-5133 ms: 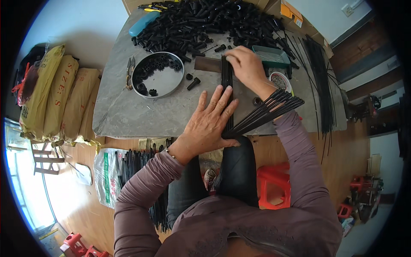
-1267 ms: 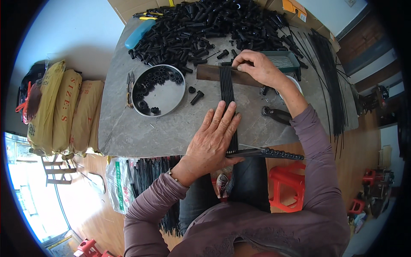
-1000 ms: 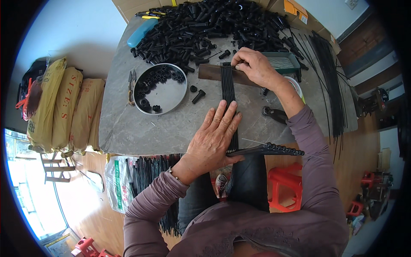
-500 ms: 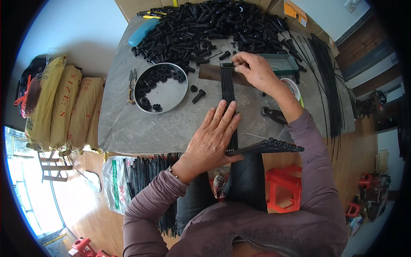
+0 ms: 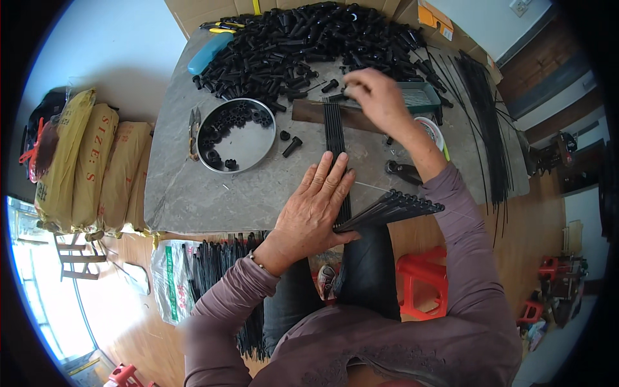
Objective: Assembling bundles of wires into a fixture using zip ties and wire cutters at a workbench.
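Observation:
My left hand (image 5: 314,205) lies flat with its fingers stretched over a row of thin black rods (image 5: 333,129) at the table's near edge. The rods run side by side away from me, and their far ends rest across a brown wooden strip (image 5: 309,112). From beneath that hand, a fan of black ribs (image 5: 394,209) with knobbed ends sticks out to the right. My right hand (image 5: 382,102) hovers above the strip, just right of the rods' far ends. Motion smears its fingers, so I cannot see whether they hold anything.
A round metal tray (image 5: 273,138) holds black ring-shaped parts. Black tubular pieces (image 5: 309,45) heap at the back. On the right are a green tray (image 5: 425,89) of thin pins, a white bowl (image 5: 441,138), a black-handled tool (image 5: 406,171) and long black rods (image 5: 483,116). Pliers (image 5: 193,135) lie left.
My right hand has lifted away from the rods' far ends, its fingers moving slightly farther from me. My left hand stays flat on the rods. The whole view has shifted a little.

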The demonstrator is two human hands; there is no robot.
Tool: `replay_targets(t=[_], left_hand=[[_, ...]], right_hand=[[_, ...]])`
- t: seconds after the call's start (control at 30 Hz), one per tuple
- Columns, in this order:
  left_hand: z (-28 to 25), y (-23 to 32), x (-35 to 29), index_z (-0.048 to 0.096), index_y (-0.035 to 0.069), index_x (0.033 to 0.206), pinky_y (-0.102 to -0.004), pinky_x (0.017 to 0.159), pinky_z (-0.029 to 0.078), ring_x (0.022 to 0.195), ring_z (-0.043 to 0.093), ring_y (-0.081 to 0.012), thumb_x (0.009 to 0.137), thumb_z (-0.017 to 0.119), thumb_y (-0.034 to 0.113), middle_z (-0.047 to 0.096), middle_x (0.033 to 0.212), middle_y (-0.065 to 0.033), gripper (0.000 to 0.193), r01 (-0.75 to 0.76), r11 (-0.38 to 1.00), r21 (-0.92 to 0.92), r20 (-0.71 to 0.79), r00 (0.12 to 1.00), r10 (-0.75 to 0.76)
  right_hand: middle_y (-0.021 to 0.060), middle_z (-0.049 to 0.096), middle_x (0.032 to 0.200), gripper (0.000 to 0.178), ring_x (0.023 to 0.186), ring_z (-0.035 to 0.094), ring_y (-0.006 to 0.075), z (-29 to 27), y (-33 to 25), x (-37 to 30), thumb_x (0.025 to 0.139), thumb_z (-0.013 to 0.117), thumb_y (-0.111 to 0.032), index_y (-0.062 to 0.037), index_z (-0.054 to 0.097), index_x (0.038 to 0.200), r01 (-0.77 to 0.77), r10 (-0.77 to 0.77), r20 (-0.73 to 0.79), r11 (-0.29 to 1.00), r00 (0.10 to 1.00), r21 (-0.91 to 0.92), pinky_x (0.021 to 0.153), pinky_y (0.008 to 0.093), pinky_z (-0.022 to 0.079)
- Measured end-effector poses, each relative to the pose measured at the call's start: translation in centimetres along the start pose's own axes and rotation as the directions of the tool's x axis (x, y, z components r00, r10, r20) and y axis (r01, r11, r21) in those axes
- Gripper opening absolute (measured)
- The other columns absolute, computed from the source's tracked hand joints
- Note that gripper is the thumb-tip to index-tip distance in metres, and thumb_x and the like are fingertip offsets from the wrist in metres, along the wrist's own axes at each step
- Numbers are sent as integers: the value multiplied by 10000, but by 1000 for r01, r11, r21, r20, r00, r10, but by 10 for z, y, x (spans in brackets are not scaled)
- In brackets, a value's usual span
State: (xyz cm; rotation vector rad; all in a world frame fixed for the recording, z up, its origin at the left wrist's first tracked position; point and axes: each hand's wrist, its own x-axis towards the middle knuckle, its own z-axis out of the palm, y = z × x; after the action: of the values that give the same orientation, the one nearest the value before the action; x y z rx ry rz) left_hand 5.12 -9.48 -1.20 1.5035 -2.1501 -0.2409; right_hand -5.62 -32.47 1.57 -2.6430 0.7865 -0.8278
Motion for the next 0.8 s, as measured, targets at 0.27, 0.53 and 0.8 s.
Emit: replay_targets(t=[0.27, 0.53, 0.8], left_hand=[[-4, 4, 1, 376, -4, 1374, -451, 1139, 209, 1413, 195, -364, 607, 782, 493, 228, 1513, -193, 1000, -39, 999, 16, 37, 999, 38], [-3, 5, 0, 368, 2, 1381, -446, 1142, 200, 1414, 191, -363, 591, 783, 493, 232, 1511, -193, 1019, -37, 999, 36, 37, 999, 36], [-2, 4, -1, 372, 5, 1380, -448, 1142, 198, 1413, 192, -368, 603, 774, 503, 233, 1509, -196, 1006, -35, 998, 48, 38, 999, 33]], right_hand=[[92, 682, 931, 148, 895, 640, 295, -62, 97, -9, 748, 656, -204, -107, 704, 849, -413, 478, 128, 843, 869, -346, 756, 387, 492], [101, 678, 940, 157, 950, 627, 289, -61, 93, -12, 762, 643, -194, -120, 704, 887, -243, 321, 97, 854, 942, -461, 793, 392, 484], [79, 642, 838, 99, 876, 619, 286, -61, 88, -13, 771, 641, -181, -98, 661, 823, -141, 229, 159, 892, 960, -430, 748, 407, 480]])
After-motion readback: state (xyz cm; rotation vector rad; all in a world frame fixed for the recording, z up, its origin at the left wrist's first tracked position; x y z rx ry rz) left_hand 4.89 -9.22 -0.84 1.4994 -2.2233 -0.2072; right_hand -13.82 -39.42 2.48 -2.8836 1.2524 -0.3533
